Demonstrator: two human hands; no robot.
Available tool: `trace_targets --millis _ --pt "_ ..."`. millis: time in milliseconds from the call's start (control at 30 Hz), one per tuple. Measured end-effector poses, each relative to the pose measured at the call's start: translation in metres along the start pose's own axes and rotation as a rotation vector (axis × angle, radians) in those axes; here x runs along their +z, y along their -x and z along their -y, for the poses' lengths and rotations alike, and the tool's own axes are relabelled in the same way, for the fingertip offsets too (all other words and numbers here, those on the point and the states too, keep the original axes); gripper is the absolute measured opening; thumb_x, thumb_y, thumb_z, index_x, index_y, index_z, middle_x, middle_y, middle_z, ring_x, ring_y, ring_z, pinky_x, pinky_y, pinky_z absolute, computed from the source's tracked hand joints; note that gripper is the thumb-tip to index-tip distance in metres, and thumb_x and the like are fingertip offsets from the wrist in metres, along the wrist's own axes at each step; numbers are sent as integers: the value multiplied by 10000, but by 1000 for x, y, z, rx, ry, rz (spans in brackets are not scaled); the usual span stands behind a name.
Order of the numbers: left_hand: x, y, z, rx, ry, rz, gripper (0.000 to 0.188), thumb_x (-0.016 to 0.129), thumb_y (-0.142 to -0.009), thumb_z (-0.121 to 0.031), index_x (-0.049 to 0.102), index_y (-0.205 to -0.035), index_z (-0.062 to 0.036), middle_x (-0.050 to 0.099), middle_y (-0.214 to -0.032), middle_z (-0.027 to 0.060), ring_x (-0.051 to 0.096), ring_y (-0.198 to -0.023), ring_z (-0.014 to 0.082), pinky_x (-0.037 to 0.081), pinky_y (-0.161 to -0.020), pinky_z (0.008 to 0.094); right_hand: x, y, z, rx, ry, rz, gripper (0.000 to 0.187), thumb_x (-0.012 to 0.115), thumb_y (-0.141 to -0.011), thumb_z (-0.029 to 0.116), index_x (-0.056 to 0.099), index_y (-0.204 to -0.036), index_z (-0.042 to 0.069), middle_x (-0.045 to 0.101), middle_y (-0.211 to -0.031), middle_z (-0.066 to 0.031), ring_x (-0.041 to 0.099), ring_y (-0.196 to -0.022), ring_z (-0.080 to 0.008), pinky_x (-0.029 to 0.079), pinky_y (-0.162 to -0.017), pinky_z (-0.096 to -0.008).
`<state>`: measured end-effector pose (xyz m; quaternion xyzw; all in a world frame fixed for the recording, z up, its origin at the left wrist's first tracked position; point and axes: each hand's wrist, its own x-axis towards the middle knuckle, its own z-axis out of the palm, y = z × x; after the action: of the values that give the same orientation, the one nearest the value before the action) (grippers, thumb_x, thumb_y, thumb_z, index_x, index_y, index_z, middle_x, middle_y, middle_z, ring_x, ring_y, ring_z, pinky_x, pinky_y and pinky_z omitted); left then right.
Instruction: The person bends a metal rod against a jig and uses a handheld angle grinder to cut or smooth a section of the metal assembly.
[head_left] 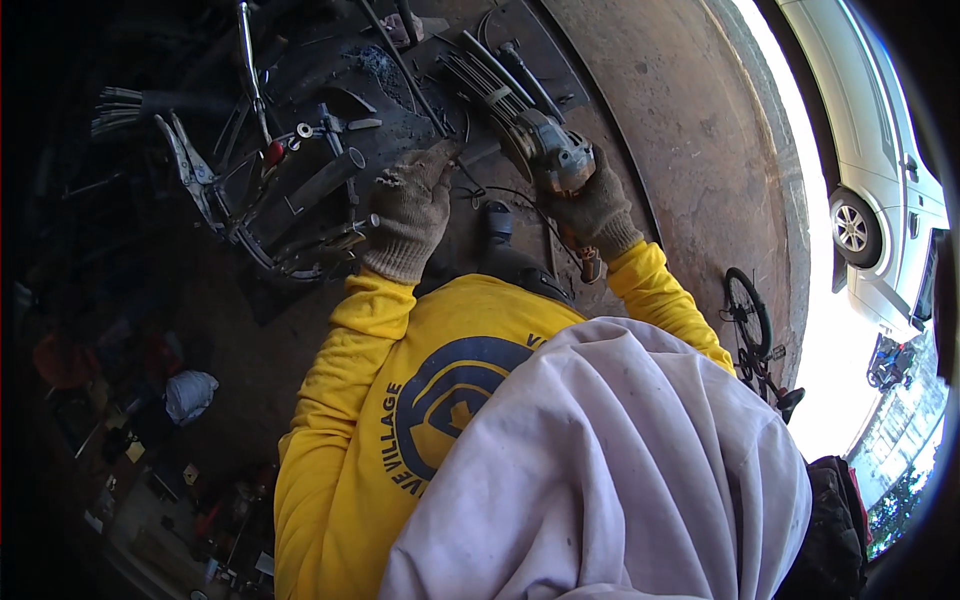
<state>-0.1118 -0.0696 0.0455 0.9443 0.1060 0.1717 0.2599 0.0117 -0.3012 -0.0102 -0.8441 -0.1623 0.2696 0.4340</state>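
Observation:
My left hand [410,210], in a knitted work glove, is closed. A short grey metal piece [482,151] sticks out from its fingers toward the grinder; whether it is a bar or a handle I cannot tell. My right hand [598,205], gloved too, grips the body of an angle grinder [555,152] with a silver-grey head. The grinder's round guard or disc side faces my left hand. Beyond it lies a bundle of thin metal rods [485,85]. A long dark rod [405,72] runs from the top down to my left fingertips.
Locking pliers and clamps [190,165] and a steel tube [322,188] crowd the left. A cable [520,195] loops below the grinder. Metal scraps [375,70] lie at the far side. A bicycle [748,320] and a pale parked car [880,170] stand at the right.

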Motion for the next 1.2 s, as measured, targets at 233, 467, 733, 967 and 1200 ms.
trace_targets --millis 233,467,733,967,1200 --pt "-4 0 0 49 -256 125 307 626 -894 -120 667 -1196 -157 697 -988 106 700 -830 334 579 -680 419 -2 -3 -6 -69 22 3 892 863 -688 253 408 -1430 58 649 -1248 -225 648 -1153 -361 522 -994 -419" --pt "-1 -4 -3 2 -89 -16 229 582 -971 -158 666 -1174 -93 710 -997 145 709 -848 320 579 -713 399 -15 2 17 132 88 2 898 871 -671 294 431 -1419 64 649 -1248 -227 639 -1166 -365 507 -1007 -420" --pt "9 -2 -15 -551 769 -6 143 562 -1011 -112 620 -1100 -15 716 -1016 143 727 -911 268 601 -808 386 -14 7 -11 194 9 -102 856 853 -687 368 465 -1392 76 633 -1293 -191 615 -1197 -360 476 -1032 -425" --pt "19 2 3 -889 1606 -277 132 540 -992 5 626 -1091 -14 701 -1088 186 703 -1021 371 596 -939 565 -20 16 -45 140 2 -163 884 859 -676 399 462 -1395 71 633 -1291 -198 610 -1208 -364 473 -1031 -429" --pt "18 2 7 -860 1728 -279 127 534 -1002 -11 632 -1082 -2 700 -1088 186 703 -1026 366 580 -961 578 -23 30 -26 207 73 -123 928 877 -654 397 448 -1404 59 648 -1264 -224 625 -1187 -387 494 -1005 -436"
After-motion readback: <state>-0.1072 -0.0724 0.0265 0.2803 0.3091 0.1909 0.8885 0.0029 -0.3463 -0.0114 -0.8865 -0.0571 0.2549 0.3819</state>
